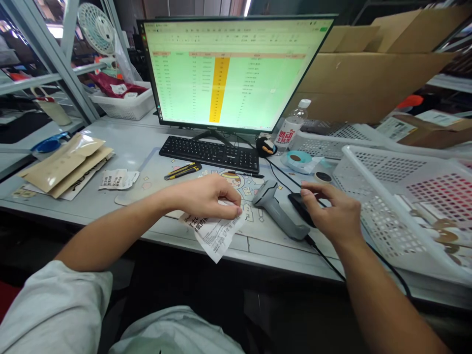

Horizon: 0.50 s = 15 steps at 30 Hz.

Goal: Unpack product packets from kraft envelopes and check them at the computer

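Observation:
My left hand (216, 196) is closed on a crumpled printed paper slip (216, 236), pinched between thumb and fingers over the desk's front edge. My right hand (332, 211) is at the black computer mouse (300, 209), with fingers bent and a gap between thumb and forefinger. Part of the mouse is hidden behind the thumb, and contact cannot be made out. Between the hands, a grey barcode scanner (280, 211) lies on the patterned desk mat (151, 184). Beyond my left hand are a yellow-and-black utility knife (182, 170) and a black keyboard (210, 153).
A monitor (236, 73) showing a spreadsheet stands at the back. White baskets (383, 236) line the right side. A bottle (291, 125) and a tape roll (298, 160) stand near the mouse. Padded envelopes (66, 162) and more slips (118, 179) lie left. Cables cross the front edge.

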Motion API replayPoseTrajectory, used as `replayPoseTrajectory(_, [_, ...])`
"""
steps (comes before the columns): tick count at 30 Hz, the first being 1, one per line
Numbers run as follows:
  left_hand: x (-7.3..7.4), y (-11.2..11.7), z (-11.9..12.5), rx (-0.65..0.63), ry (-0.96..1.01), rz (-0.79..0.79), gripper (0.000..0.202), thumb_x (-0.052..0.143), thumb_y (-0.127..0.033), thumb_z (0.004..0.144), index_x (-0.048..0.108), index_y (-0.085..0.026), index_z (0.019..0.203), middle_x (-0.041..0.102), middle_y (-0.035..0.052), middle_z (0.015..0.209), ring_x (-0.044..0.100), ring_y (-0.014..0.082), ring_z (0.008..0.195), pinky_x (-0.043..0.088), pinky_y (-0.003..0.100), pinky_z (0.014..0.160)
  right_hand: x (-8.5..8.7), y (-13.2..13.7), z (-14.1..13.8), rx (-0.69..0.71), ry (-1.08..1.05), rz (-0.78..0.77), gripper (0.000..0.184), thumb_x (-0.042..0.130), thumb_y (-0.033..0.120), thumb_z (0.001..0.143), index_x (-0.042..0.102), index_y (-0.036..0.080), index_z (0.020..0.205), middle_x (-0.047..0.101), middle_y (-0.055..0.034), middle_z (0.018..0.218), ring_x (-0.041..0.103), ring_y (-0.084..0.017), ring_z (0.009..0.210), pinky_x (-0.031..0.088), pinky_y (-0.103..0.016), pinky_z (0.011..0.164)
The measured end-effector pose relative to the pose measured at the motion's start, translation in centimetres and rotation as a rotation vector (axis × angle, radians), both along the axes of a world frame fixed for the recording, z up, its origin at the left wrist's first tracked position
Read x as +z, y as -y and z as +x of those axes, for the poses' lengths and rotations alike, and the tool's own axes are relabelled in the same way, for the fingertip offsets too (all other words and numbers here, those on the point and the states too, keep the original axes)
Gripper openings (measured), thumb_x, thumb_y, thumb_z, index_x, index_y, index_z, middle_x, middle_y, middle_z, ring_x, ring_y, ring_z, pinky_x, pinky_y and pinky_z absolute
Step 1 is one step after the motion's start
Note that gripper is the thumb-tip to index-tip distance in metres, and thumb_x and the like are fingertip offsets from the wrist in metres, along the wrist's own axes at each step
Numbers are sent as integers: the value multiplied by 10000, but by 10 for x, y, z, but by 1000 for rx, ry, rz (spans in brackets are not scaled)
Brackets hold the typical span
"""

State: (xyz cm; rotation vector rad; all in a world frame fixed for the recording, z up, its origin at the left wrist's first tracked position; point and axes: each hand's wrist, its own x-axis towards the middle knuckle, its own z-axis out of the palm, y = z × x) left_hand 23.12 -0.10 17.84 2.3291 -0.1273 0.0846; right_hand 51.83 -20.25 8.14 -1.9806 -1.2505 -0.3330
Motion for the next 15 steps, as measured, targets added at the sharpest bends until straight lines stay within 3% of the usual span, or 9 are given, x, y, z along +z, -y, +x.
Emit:
replayPoseTrajectory(2, [-3, -3, 1, 1, -8, -2, 217, 589, -272, 908, 729, -167, 780, 687, -9, 716, 592, 123, 673, 416, 228, 656, -18, 2, 39, -19, 37, -53, 395, 606, 543, 889, 724, 213, 1070, 757, -144, 1178, 699, -321, 1134, 523, -560, 1062])
replayPoseTrajectory(4, [-6, -8, 3, 0, -18, -7, 216, 596, -279, 912, 730, -166, 785, 691, -8, 728, 598, 124, 682, 419, 228, 662, -36, 5, 65, -17, 31, -125, 463, 600, 582, 858, 715, 208, 1106, 736, -163, 1248, 667, -347, 1219, 492, -585, 1105])
replayPoseTrajectory(9, [-23, -17, 13, -2, -31, -65, 209, 619, -288, 908, 737, -151, 804, 704, -2, 766, 618, 125, 729, 442, 213, 701, -71, 17, 87, -27, -4, -205, 595, 556, 656, 864, 676, 198, 1224, 698, -178, 1328, 645, -345, 1270, 495, -552, 1119])
replayPoseTrajectory(12, [-48, -21, 23, 32, -114, -155, 184, 647, -287, 894, 756, -149, 843, 719, -4, 810, 634, 127, 774, 453, 198, 726, -79, 21, 94, -55, -7, -193, 652, 545, 709, 847, 666, 218, 1257, 705, -146, 1319, 663, -349, 1245, 509, -559, 1109])
replayPoseTrajectory(15, [-86, -24, 35, 101, -203, -247, 180, 668, -296, 887, 769, -147, 874, 704, -10, 804, 617, 124, 761, 445, 191, 697, -82, 23, 98, -47, 9, -190, 669, 552, 727, 830, 672, 240, 1272, 698, -132, 1344, 664, -359, 1255, 515, -559, 1118])
